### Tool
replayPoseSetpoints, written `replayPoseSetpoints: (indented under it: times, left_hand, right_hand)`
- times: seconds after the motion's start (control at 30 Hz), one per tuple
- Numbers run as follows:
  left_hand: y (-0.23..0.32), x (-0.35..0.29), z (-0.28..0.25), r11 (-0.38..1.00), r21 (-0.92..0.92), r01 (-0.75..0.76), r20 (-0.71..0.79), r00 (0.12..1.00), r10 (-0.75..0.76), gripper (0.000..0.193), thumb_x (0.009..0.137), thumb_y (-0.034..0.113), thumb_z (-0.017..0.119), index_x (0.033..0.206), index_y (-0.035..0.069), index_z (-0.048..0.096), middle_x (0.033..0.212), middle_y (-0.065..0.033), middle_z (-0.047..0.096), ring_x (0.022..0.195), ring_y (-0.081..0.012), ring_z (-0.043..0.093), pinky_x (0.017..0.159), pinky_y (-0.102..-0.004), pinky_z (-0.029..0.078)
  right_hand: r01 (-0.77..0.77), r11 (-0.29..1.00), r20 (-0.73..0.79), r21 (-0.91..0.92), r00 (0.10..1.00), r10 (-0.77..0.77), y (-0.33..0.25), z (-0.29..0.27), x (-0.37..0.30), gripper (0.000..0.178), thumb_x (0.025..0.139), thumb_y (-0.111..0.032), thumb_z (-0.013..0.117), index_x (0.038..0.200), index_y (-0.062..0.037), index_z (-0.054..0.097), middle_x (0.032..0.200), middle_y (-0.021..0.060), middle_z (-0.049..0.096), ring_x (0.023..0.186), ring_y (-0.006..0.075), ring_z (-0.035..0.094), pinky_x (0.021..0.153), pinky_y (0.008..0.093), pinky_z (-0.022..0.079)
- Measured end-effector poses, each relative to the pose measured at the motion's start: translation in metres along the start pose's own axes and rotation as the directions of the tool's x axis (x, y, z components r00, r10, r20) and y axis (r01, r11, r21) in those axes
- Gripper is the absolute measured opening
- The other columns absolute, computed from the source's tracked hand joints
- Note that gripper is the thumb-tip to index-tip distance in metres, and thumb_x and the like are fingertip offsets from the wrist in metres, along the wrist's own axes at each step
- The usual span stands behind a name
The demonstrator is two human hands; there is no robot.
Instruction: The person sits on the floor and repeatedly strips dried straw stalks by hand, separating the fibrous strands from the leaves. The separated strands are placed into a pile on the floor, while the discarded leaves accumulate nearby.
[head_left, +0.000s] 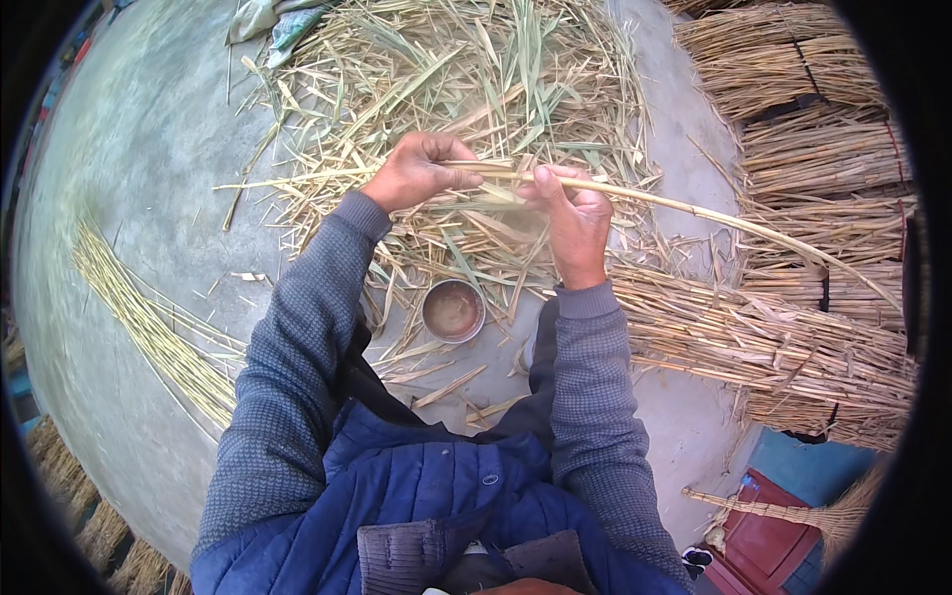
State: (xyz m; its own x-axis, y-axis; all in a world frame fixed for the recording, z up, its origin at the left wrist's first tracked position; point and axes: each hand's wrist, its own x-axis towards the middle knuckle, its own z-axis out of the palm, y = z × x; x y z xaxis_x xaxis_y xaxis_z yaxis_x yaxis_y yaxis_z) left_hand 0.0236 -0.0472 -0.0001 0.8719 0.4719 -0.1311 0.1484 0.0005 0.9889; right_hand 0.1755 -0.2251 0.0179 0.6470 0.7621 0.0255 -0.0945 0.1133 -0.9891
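Above a heap of straw-coloured and green leaf strips (446, 89), I hold a long, thin reed stalk (684, 205) sideways in both hands. My left hand (416, 174) is closed around it, thumb on top, with a thin end sticking out to the left. At the middle of the stalk, my right hand (575, 218) pinches it between thumb and fingers, close to the left hand. Loose dry husk shows around the right fingertips. The stalk's long end bends away to the right, over stacked bundles.
A small metal bowl (480, 323) stands on the concrete floor between my feet. Thin yellow-green stalks (149, 322) lie at the left. A bundle of dry reeds (764, 342) lies by my right arm, near tied bundles (793, 59). A broom (833, 519) is at lower right.
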Motion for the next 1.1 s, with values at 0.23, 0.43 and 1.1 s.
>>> replayPoseSetpoints:
  times: [0.23, 0.43, 1.1]
  left_hand:
    - [-0.02, 0.0, -0.017, 0.957, 0.276, -0.094, -0.015, 0.995, 0.102, 0.023, 0.084, 0.014, 0.082, 0.101, 0.001, 0.073, 0.088, -0.004, 0.074, 0.08, -0.0108, 0.067, 0.074, -0.0265, 0.054]
    - [-0.022, -0.005, -0.036, 0.998, -0.036, -0.049, -0.148, 0.988, 0.043, 0.021, 0.088, 0.018, 0.079, 0.1, 0.002, 0.071, 0.088, -0.0052, 0.075, 0.081, -0.0094, 0.067, 0.073, -0.0247, 0.052]
    - [-0.007, -0.002, -0.018, 0.431, 0.843, -0.321, 0.079, 0.867, 0.491, 0.014, 0.081, 0.024, 0.074, 0.082, 0.012, 0.066, 0.069, -0.0036, 0.062, 0.073, -0.0233, 0.059, 0.076, -0.0384, 0.04]
  right_hand:
    - [-0.025, 1.0, -0.075, -0.014, 0.997, 0.024, -0.006, -0.012, 0.001, 0.025, 0.097, -0.02, 0.07, 0.106, 0.0028, 0.066, 0.088, 0.0087, 0.071, 0.075, 0.0132, 0.071, 0.065, 0.0218, 0.055]
    - [0.021, 1.0, -0.053, 0.012, 0.998, -0.02, -0.006, -0.022, 0.002, 0.027, 0.096, -0.022, 0.071, 0.106, 0.003, 0.066, 0.086, 0.0093, 0.071, 0.073, 0.0138, 0.071, 0.063, 0.0224, 0.055]
    - [0.006, 0.994, -0.054, 0.112, 0.999, 0.0, -0.006, -0.023, 0.008, 0.027, 0.097, -0.016, 0.069, 0.113, 0.0038, 0.061, 0.103, 0.0154, 0.072, 0.09, 0.0178, 0.072, 0.076, 0.025, 0.058]
